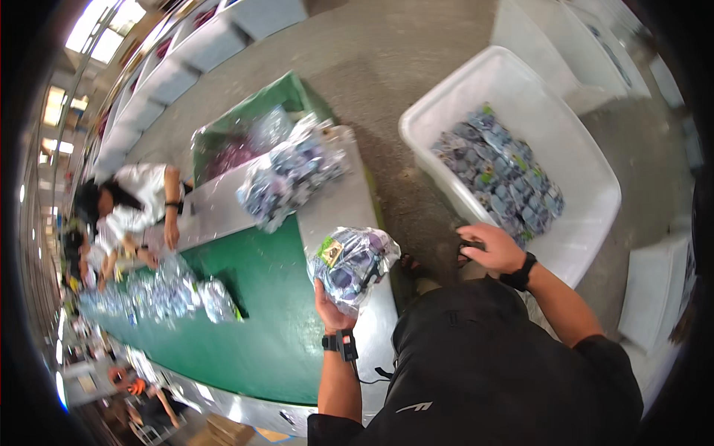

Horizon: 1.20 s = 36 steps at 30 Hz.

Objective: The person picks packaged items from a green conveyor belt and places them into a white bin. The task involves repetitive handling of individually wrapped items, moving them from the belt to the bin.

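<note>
My left hand [332, 311] is closed on the lower side of a clear plastic bag [349, 266] packed with blue-grey items and a green-and-yellow label. It holds the bag over the metal edge of the green conveyor belt [260, 364]. Beside the near rim of a large white bin [587, 215], my right hand [494, 249] has its thumb and fingers apart, with nothing visible in them. Inside that bin lie many similar blue-grey packs [506, 175] with green spots. A heap of clear bags [294, 167] rests on the metal table end beyond my left hand.
A green bin [260, 100] with clear and reddish bags stands behind the table. More clear bags [171, 290] lie along the belt, where co-workers [145, 197] reach in from the left. White bins [535, 44] stand at the far right, others [167, 78] at the far left.
</note>
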Each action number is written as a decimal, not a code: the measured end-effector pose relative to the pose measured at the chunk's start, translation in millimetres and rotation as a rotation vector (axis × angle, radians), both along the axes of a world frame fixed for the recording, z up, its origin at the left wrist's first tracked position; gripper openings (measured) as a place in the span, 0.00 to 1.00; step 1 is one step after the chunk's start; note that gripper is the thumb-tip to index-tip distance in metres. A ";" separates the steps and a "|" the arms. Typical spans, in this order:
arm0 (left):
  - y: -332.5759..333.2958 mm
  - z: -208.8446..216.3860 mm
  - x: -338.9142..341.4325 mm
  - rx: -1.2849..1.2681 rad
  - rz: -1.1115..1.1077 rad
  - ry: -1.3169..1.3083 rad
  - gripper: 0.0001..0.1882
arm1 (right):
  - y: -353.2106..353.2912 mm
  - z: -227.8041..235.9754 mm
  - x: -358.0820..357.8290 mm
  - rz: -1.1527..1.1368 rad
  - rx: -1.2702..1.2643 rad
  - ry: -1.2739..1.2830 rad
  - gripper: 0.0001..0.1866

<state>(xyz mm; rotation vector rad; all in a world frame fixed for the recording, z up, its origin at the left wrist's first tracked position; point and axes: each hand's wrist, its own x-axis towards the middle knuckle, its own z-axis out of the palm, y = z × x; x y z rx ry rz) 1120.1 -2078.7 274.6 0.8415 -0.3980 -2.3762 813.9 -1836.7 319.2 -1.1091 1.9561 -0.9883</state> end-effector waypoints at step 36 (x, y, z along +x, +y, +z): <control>162.2 -54.4 -125.6 -0.353 -0.803 -0.824 0.19 | 327.3 -171.1 -116.6 -0.259 0.567 0.565 0.36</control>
